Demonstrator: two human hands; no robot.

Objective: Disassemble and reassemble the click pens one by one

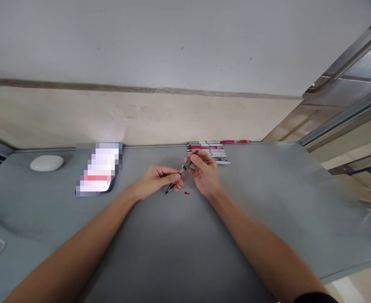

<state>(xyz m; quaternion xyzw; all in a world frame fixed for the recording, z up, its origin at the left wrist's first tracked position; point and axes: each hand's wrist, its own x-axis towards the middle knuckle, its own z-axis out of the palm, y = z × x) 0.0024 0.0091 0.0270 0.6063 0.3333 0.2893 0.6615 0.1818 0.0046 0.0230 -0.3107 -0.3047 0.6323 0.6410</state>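
Both hands hold one dark pen [181, 172] over the grey table [267, 202]. My left hand [155, 180] pinches its lower part near the tip. My right hand [204, 170] grips its upper part, the thumb lying on the barrel. The pen slants from upper right to lower left, its tip just above the table. A tiny red piece [187, 193] lies on the table right below the hands. Behind my right hand a row of several pens [213, 150], white and red, lies against the table's far edge.
A white oval object [46, 163] sits at the far left of the table. A phone [99, 169] with a blurred screen lies left of the hands. A pale wall rises behind the table. At the right are a metal rail and glass panels [346, 80].
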